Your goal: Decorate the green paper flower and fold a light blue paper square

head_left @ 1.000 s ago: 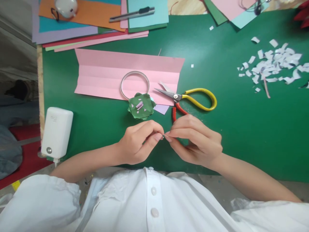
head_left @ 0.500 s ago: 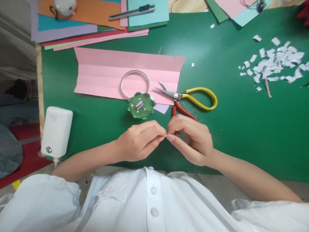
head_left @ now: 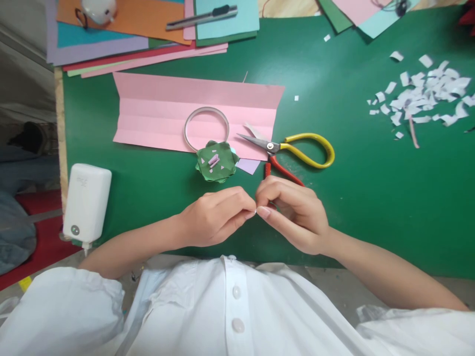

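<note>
My left hand [head_left: 217,215] and my right hand [head_left: 293,212] meet at the fingertips over the near part of the green table [head_left: 371,207]. Both are closed in a pinch. A tiny whitish bit shows between the fingertips, too small to name. Just beyond the hands sits a green paper piece [head_left: 226,170] with jagged edges and small pink scraps on top. Behind it a roll of tape [head_left: 188,121] lies on a creased pink sheet [head_left: 148,111]. Scissors [head_left: 270,146] with yellow and red handles lie beyond my right hand, blades parted over the pink sheet.
A white power bank [head_left: 88,198] stands at the left edge with a cable plugged in. Coloured papers [head_left: 111,49] and a utility knife [head_left: 202,19] lie at the back left. Cut white paper bits [head_left: 426,94] are heaped at the right. A small purple paper [head_left: 248,165] lies near the scissors.
Both hands keep the same pinch, with only a very slight shift at the fingertips. The things on the table stay in place; the view has moved a little.
</note>
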Motion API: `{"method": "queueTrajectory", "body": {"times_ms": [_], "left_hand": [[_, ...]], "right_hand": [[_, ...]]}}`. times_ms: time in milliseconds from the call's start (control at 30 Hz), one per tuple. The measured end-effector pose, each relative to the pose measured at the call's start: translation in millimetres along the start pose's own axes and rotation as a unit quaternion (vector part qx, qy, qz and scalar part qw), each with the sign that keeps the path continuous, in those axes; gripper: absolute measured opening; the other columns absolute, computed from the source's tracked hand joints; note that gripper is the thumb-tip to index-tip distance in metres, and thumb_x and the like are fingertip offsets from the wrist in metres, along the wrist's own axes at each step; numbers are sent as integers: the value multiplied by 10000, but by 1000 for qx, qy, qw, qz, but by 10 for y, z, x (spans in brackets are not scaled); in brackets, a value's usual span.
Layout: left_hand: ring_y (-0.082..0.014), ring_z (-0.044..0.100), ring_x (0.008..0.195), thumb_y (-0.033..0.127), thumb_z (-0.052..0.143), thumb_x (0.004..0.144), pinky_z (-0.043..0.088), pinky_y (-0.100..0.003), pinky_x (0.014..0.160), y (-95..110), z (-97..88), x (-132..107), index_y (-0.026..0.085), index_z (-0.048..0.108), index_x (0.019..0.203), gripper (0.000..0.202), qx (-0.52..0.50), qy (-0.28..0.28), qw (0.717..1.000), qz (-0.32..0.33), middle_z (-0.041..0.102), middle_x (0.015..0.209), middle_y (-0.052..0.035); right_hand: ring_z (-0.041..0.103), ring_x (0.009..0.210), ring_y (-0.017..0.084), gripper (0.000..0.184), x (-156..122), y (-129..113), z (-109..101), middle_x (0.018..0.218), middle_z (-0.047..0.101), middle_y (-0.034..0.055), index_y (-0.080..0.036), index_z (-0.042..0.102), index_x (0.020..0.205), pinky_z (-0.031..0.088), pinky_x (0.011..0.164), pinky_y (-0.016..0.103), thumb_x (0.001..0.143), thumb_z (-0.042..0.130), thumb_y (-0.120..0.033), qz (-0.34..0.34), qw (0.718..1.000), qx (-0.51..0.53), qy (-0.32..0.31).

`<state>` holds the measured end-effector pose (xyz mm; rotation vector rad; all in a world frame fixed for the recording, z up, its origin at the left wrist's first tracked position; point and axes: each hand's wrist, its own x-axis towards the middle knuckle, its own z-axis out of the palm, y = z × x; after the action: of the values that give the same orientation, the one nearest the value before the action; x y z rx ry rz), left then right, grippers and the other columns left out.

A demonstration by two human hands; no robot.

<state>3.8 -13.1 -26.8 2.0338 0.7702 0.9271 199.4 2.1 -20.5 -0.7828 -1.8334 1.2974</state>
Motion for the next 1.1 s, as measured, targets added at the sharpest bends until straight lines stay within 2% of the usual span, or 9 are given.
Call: {"method": "queueTrajectory", "body": {"times_ms": [167,500,833,1100], "left_hand": [[-85,520,674,121,479,951,466,-183,633,7,-2,5,183,512,899,87,-7,-1,1000,-8,561,751,5],[-85,527,692,126,492,946,473,-185,651,16,-10,4,181,521,910,71,-27,-15,999,-36,582,768,-1],[-83,510,663,115,502,919,458,-190,638,35,-24,15,176,524,869,82,-46,-18,997,-62,569,724,11],[-68,483,594,136,535,881,433,-163,553,62,-24,39,170,553,818,74,-80,-9,991,-107,575,683,21]], "right_hand": [[495,651,111,118,-7,11,10,724,540,9,-187,534,822,435,568,243,887,537,-88,-27,999,-25,4],[527,726,141,246,-84,96,63,806,543,37,-194,521,926,481,617,281,812,541,22,-146,976,-156,50],[532,698,147,229,-98,111,75,805,556,40,-214,522,973,495,587,288,848,540,-23,-158,968,-187,53],[547,713,148,196,-88,84,82,812,569,38,-205,527,947,498,608,289,853,528,-33,-142,975,-162,44]]}}
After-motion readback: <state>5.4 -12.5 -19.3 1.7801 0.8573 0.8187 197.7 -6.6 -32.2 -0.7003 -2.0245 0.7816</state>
